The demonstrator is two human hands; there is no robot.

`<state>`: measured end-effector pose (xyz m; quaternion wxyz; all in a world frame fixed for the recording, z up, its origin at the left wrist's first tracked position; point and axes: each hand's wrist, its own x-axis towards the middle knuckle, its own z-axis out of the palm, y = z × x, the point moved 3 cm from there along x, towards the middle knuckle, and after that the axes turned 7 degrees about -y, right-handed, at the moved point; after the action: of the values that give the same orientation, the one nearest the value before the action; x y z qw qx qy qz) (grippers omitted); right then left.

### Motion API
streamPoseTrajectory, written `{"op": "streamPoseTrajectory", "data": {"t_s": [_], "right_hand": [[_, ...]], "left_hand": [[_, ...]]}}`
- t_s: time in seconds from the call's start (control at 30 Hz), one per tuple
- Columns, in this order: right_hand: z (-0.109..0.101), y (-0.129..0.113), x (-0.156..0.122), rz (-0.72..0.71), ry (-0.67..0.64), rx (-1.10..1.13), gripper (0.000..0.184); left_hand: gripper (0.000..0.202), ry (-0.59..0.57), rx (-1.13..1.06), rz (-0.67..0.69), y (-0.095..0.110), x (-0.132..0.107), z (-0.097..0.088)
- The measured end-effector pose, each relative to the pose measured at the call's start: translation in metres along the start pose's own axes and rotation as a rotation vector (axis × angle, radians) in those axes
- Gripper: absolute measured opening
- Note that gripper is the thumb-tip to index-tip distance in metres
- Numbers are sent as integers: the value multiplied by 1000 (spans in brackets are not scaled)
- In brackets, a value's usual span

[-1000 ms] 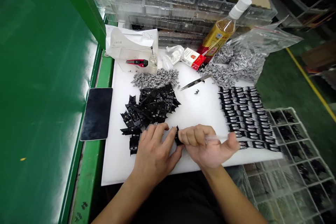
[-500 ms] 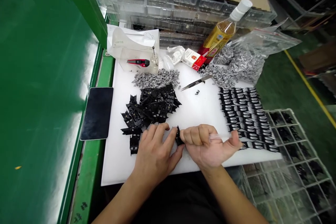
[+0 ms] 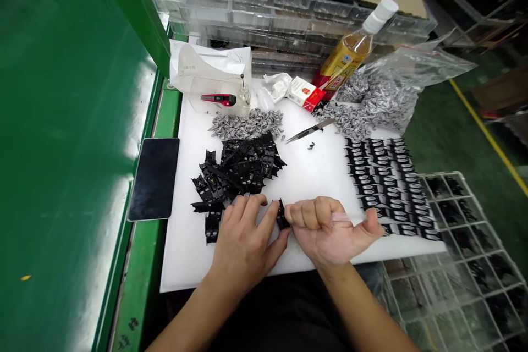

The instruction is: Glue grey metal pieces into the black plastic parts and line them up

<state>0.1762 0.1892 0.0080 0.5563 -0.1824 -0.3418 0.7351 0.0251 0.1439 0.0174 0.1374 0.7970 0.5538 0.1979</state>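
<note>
My left hand (image 3: 243, 242) rests on the white board (image 3: 313, 176) and pinches a small black plastic part (image 3: 281, 214) between thumb and fingers. My right hand (image 3: 330, 231) is curled round a thin clear stick (image 3: 342, 218), its tip against the same black part. A loose heap of black plastic parts (image 3: 237, 170) lies just beyond my left hand. Rows of black parts with metal clips (image 3: 385, 181) are laid out to the right of my right hand. A pile of small silvery clips (image 3: 247, 124) sits behind the black heap.
Tweezers (image 3: 309, 130) lie mid-board. A dark phone (image 3: 154, 177) rests on the green bench edge at left. At the back stand clear trays (image 3: 264, 5), an amber bottle (image 3: 350, 49), a red-white box (image 3: 304, 92), a bag of clips (image 3: 383, 93). A compartment tray (image 3: 454, 264) sits at right.
Both hands hold the same pose on the black part; only the camera has shifted slightly.
</note>
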Motion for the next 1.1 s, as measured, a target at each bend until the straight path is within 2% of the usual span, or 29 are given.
{"op": "streamPoseTrajectory", "data": {"t_s": [0.4, 0.53, 0.7, 0.83, 0.9, 0.97, 1.0, 1.03, 1.1], "right_hand": [[4, -1, -2, -10, 29, -90, 65], [6, -10, -2, -30, 19, -141, 68], [7, -24, 22, -117, 12, -423, 70], [10, -20, 38, -64, -25, -670, 66], [5, -23, 38, -70, -1, -778, 71], [-9, -37, 40, -149, 86, -871, 79], [-19, -46, 44, -198, 143, -920, 78], [-29, -55, 50, -237, 195, -977, 70], [-50, -69, 74, -234, 231, -1114, 41]], "left_hand": [[38, -16, 3, -6, -1, 0, 1], [39, -11, 5, -2, -1, -1, 0], [36, 15, 26, 17, -1, -1, -3], [36, 44, 40, 35, -2, 0, -4], [36, 54, 46, 40, -2, -1, -4], [37, 60, 53, 43, -2, -2, -4], [38, 62, 57, 44, -2, -3, -4], [39, 64, 60, 44, -2, -3, -4], [39, 71, 64, 42, -2, -3, -4]]}}
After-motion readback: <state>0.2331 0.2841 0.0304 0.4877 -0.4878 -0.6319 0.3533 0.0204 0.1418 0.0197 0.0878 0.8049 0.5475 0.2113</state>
